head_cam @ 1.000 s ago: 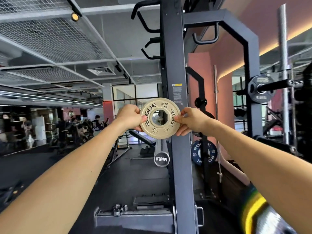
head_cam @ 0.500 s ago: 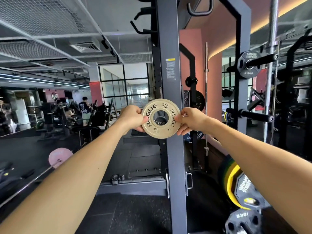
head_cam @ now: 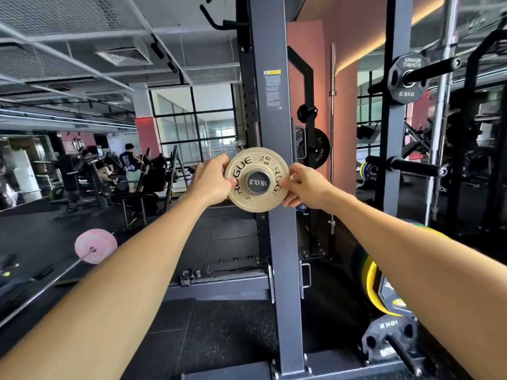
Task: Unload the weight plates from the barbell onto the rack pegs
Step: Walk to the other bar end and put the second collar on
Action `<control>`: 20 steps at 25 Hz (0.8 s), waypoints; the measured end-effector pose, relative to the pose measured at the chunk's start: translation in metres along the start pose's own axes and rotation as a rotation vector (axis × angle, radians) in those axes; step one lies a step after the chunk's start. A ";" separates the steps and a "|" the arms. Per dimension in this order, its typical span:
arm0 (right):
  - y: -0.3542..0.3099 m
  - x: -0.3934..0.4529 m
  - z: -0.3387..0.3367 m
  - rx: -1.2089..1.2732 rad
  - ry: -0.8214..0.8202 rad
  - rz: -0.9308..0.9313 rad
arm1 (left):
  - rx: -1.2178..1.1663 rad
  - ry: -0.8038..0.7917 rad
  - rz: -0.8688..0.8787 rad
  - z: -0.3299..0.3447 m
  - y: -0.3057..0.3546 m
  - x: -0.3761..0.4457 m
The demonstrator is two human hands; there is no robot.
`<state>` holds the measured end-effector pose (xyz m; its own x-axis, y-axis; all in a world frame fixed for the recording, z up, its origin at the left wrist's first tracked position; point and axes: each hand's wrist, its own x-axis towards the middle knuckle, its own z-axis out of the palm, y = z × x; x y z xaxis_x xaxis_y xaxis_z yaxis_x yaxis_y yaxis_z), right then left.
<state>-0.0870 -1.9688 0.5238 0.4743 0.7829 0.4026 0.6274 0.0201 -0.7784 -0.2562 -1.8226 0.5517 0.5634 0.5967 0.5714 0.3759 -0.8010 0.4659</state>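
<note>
A small tan Rogue weight plate (head_cam: 241,171) is held upright in front of the grey rack upright (head_cam: 270,111). My left hand (head_cam: 211,183) grips its left rim and my right hand (head_cam: 304,186) grips its right rim. The round end cap of a peg (head_cam: 257,182), marked 1500LB, fills the plate's centre hole. The barbell (head_cam: 44,289) with a pink plate (head_cam: 96,246) lies low at the left.
Black pegs (head_cam: 411,167) and a 2.5 kg plate (head_cam: 408,78) hang on the rack column at right. Green, yellow and black plates (head_cam: 384,292) stand at the lower right. Rack base beam (head_cam: 219,286) crosses the floor. People and machines (head_cam: 129,165) fill the far left.
The plate has moved onto the peg: before, the hole showed open space, now the peg's end cap fills it. The view has dropped and moved closer to the rack.
</note>
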 end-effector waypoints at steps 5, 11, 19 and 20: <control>0.006 0.041 -0.002 -0.034 -0.084 0.069 | 0.025 -0.044 -0.028 0.012 -0.011 0.040; 0.039 0.107 0.003 -0.033 -0.116 0.037 | 0.030 -0.025 -0.067 0.042 -0.038 0.090; 0.083 0.197 0.015 -0.046 -0.101 0.032 | 0.037 -0.006 -0.097 0.088 -0.079 0.167; 0.087 0.207 0.016 -0.066 -0.097 0.028 | 0.046 0.001 -0.095 0.093 -0.084 0.177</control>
<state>0.0561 -1.7952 0.5318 0.4320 0.8393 0.3301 0.6555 -0.0408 -0.7541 -0.1196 -1.6544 0.5507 0.5234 0.6699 0.5266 0.4606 -0.7424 0.4865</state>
